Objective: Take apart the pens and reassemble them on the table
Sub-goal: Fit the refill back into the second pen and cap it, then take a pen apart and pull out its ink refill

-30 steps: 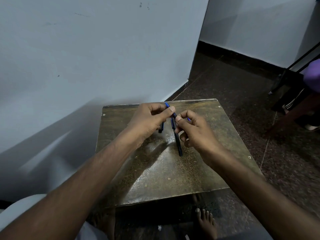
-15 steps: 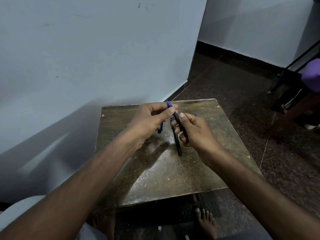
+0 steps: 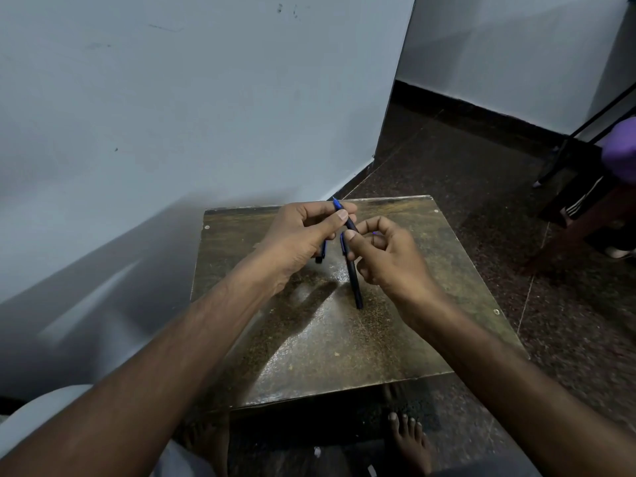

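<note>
My left hand [image 3: 299, 235] pinches a short dark pen [image 3: 350, 222] near its blue tip, just above the far part of the small brown table [image 3: 309, 339]. My right hand [image 3: 389, 259] grips the lower end of that same pen with thumb and forefinger, and a small blue bit shows inside its curled fingers. A second, long dark pen [image 3: 354, 284] lies on the table under and in front of my right thumb. The end of another dark pen piece [image 3: 320, 253] sticks out below my left palm; whether it lies on the table or is held, I cannot tell.
A pale wall runs close along the table's left and far side. Dark speckled floor surrounds the table on the right. My bare feet [image 3: 409, 442] are under the near edge. A chair frame with a purple object [image 3: 619, 153] stands at the far right.
Both hands stayed at the same spot with the pen between them. My right fingers shifted along the pen and now curl at its lower end. The long pen on the table has not moved.
</note>
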A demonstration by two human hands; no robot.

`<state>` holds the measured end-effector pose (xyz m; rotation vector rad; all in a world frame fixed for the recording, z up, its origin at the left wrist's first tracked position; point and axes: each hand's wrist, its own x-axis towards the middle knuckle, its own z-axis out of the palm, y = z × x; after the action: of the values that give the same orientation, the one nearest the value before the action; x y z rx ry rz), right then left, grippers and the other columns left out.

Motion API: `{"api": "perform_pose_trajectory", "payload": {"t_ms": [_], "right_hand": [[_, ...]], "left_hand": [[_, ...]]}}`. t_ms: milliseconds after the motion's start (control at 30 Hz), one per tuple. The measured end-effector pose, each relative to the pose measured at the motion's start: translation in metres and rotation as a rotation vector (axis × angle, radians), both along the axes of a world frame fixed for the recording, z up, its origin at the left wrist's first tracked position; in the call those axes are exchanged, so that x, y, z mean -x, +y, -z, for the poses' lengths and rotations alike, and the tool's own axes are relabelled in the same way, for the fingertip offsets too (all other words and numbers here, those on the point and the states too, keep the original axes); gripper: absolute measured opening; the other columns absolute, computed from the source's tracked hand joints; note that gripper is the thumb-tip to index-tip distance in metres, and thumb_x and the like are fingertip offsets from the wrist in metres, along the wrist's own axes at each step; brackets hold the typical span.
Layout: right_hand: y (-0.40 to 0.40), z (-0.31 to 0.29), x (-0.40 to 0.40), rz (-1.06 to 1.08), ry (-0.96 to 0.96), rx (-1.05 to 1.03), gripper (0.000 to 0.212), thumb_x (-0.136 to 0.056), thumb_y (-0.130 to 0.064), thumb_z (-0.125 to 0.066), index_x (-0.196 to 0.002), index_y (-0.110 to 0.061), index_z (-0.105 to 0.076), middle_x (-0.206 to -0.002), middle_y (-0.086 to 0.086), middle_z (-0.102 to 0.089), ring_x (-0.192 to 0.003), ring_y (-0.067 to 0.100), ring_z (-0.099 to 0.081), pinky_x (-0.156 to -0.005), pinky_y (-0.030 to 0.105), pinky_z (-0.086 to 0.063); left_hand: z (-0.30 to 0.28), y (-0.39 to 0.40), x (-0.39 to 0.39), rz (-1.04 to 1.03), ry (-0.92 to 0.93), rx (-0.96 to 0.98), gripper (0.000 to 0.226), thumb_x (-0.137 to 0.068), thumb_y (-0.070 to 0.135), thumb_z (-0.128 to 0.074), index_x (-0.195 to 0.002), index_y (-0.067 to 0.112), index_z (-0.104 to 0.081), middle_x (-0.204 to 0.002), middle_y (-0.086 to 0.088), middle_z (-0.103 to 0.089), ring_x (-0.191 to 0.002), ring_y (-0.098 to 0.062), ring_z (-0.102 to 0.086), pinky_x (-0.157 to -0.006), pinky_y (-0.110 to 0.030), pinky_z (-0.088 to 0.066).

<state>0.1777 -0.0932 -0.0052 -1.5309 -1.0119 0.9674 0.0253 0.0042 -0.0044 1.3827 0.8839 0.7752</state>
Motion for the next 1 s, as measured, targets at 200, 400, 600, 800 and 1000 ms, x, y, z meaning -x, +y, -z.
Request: {"api": "perform_pose_trajectory", "payload": {"t_ms": [200,400,600,800,1000], "right_hand": [[0.000,0.000,0.001,-0.019,0.056,0.030,0.040,-0.115,-0.038,-0.051,-0.111,-0.004,-0.072,-0.079,0.003,-0.071,-0.055,0.010,-0.051,-0.050,0.022,-0.039],[-0.003,-0.001,0.003,-0.007,-0.161,-0.017,0.016,-0.106,-0.036,-0.069,-0.106,-0.020,-0.070,-0.083,0.003,-0.081,-0.060,0.010,-0.066,-0.054,0.020,-0.049],[-0.004,-0.001,0.006,0.058,-0.182,-0.076,0.015,-0.100,-0.030,-0.079,-0.098,-0.015,-0.074,-0.082,0.002,-0.083,-0.061,0.014,-0.073,-0.058,0.023,-0.052],[-0.006,0.003,0.005,-0.091,-0.043,-0.096,0.021,-0.112,-0.023,-0.061,-0.106,-0.010,-0.077,-0.088,0.004,-0.083,-0.063,0.009,-0.071,-0.057,0.017,-0.050],[-0.005,-0.003,-0.002,-0.220,0.176,0.038,0.026,-0.114,-0.023,-0.055,-0.104,-0.007,-0.074,-0.086,0.006,-0.082,-0.062,0.009,-0.073,-0.055,0.017,-0.052]], "left_hand": [[-0.003,-0.002,0.002,0.034,0.030,-0.023,0.016,-0.103,0.025,-0.075,-0.114,0.026,-0.086,-0.099,0.008,-0.086,-0.081,0.009,-0.068,-0.069,-0.010,-0.051],[-0.005,-0.005,0.001,-0.039,0.023,0.023,0.022,-0.103,0.047,-0.071,-0.110,0.034,-0.087,-0.106,0.016,-0.085,-0.084,-0.003,-0.062,-0.069,-0.019,-0.051],[-0.003,-0.009,-0.002,-0.045,-0.033,0.024,0.021,-0.108,0.037,-0.067,-0.108,0.031,-0.086,-0.102,0.015,-0.086,-0.080,0.014,-0.070,-0.073,-0.015,-0.050],[-0.011,-0.002,0.002,0.091,-0.068,0.024,0.025,-0.110,0.036,-0.062,-0.100,0.032,-0.085,-0.095,0.015,-0.083,-0.073,0.006,-0.071,-0.059,-0.007,-0.051],[-0.010,0.001,0.006,0.147,-0.046,0.066,0.024,-0.110,0.033,-0.063,-0.114,0.019,-0.082,-0.086,0.012,-0.084,-0.070,0.007,-0.073,-0.059,-0.005,-0.051]]}}
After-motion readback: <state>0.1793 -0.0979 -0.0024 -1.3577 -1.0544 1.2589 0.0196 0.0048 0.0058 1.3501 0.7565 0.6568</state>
